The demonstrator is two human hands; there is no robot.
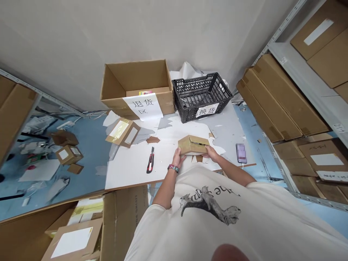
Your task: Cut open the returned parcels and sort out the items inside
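Note:
A small brown cardboard box [191,145] is held just above the front part of the white table [122,174]. A narrow gap shows along its top on the right. My left hand [178,158] grips its left end, a patterned band around the wrist. The right end is held by my right hand [211,153], whose fingers are partly hidden by the box. To the left lies a red and black utility knife [150,161] with its blade end pointing away. Another taped box [123,132] sits tilted at the table's left side.
Behind stand a large open carton [165,103] with a paper sign and a black plastic crate [187,112]. A phone [241,153] lies at the right. Shelves of boxes [288,101] flank the table; cartons [72,241] are at lower left.

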